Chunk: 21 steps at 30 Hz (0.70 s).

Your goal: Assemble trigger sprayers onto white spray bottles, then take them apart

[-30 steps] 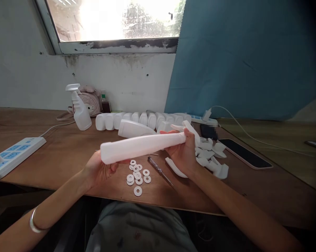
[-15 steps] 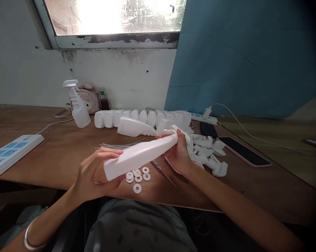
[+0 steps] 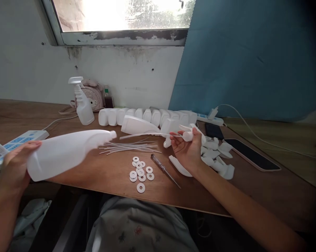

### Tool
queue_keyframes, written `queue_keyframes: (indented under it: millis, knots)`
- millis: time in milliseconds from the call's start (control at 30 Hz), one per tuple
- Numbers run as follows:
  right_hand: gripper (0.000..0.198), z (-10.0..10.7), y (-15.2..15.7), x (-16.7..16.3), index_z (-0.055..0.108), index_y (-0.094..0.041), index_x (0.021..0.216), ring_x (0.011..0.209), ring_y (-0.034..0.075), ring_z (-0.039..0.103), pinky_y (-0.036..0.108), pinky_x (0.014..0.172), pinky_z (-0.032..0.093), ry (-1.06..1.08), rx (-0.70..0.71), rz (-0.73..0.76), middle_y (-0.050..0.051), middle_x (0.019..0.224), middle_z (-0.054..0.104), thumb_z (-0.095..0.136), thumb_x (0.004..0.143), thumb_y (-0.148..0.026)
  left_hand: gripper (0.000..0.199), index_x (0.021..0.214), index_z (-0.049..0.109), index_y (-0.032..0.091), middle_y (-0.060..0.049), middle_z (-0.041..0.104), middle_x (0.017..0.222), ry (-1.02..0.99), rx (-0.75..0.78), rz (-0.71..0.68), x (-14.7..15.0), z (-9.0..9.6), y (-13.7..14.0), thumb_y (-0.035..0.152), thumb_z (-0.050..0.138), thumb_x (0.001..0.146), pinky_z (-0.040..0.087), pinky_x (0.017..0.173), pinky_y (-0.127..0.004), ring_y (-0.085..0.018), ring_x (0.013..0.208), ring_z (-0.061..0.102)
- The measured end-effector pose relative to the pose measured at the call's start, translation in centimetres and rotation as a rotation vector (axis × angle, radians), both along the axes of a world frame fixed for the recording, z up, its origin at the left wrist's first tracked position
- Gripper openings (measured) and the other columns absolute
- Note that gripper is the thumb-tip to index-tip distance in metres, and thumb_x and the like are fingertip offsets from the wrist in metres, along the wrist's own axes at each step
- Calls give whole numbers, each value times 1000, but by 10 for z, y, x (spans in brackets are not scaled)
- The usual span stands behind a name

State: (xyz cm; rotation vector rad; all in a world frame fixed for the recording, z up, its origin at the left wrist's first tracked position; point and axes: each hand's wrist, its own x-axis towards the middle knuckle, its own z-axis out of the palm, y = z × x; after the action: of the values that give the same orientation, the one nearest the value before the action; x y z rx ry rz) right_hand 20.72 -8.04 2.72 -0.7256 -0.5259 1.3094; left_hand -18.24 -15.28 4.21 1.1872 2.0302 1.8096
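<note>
My left hand grips the base of a white plastic bottle, its neck pointing right. In my right hand is a white trigger sprayer head, with a thin dip tube reaching left from it. Bottle and tube are apart. Below them on the table lie a bundle of thin white tubes, several white ring washers and a screwdriver. A curved white plastic piece rests under my right wrist.
Several white bottles lie in a row near the wall. An upright spray bottle stands by a pink bag. More sprayer parts, a phone and a dark flat object are right; a power strip is left.
The bottle has come away from the sprayer head and moved left with my left hand, baring the dip tube. My right hand stays on the sprayer head. The view has shifted slightly.
</note>
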Motion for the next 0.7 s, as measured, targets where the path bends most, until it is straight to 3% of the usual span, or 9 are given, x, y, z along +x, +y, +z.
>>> queue_keyframes:
  millis: [100, 200, 333, 467, 700]
  knots:
    - [38, -1, 0, -1, 57, -15, 62, 51, 11, 62, 17, 51, 51, 33, 6, 0, 8, 59, 67, 45, 78, -48, 31, 67, 58, 19, 5, 45, 52, 20, 16, 308, -28, -4, 12, 42, 60, 47, 31, 43, -21, -10, 46, 38]
    - [37, -3, -2, -3, 58, -15, 61, 51, 12, 63, 17, 49, 51, 31, 12, 43, 8, 59, 67, 48, 77, -47, 34, 77, 60, 18, 1, 51, 61, 407, -210, 403, -36, -8, 33, 45, 56, 58, 39, 56, -25, -15, 57, 48]
    - [38, -3, -5, -5, 58, -15, 60, 50, 12, 63, 17, 48, 51, 24, -15, 64, 8, 57, 67, 47, 78, -46, 49, 103, 56, 17, -8, 61, 74, 773, -449, 352, -21, -11, 55, 53, 41, 74, 42, 70, -32, -27, 75, 57]
    - [38, -3, -5, -5, 58, -14, 60, 50, 12, 63, 17, 48, 51, 25, -16, 77, 9, 57, 67, 46, 80, -44, 58, 124, 42, 24, -11, 61, 92, 892, -506, 196, -3, -11, 58, 59, 32, 79, 42, 71, -34, -30, 86, 57]
    - [37, -5, -4, -5, 58, -14, 61, 50, 13, 63, 17, 48, 51, 20, -56, 73, 10, 57, 67, 44, 81, -42, 80, 133, 23, 28, -11, 54, 111, 868, -623, -151, -16, -9, 76, 55, 58, 66, 41, 76, -33, -30, 96, 55]
